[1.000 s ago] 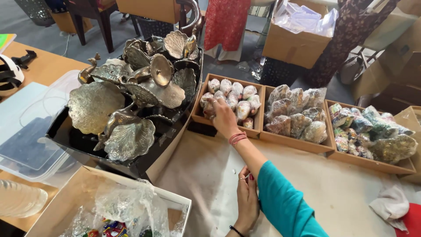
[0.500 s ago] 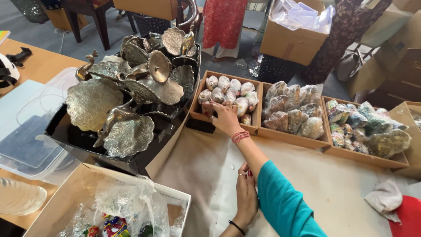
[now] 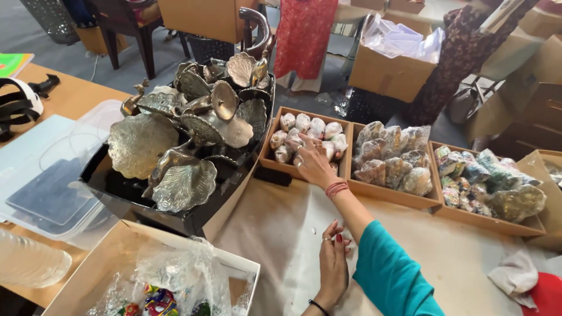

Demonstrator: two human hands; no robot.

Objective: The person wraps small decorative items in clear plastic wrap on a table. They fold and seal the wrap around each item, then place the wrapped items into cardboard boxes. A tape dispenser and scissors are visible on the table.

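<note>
My right hand (image 3: 311, 162), at the end of a teal sleeve with red bangles at the wrist, reaches into a shallow wooden tray (image 3: 273, 165). Its spread fingers rest on small white plastic-wrapped pieces (image 3: 310, 126) and grip none that I can see. My left hand (image 3: 333, 264), with red nails, lies flat on the paper-covered table (image 3: 281, 228) close to my body and holds nothing.
A black bin (image 3: 111, 187) of silver leaf-shaped metal dishes (image 3: 137, 143) stands to the left. Two more wooden trays (image 3: 391, 198) (image 3: 468, 217) of wrapped pieces sit to the right. An open white box (image 3: 234, 263) with plastic bags is at the front, a clear plastic lid (image 3: 41, 175) far left, and cardboard boxes (image 3: 389, 73) behind.
My right hand has slid a little further into the tray, over the wrapped pieces. The left hand stays on the table. The view has shifted slightly.
</note>
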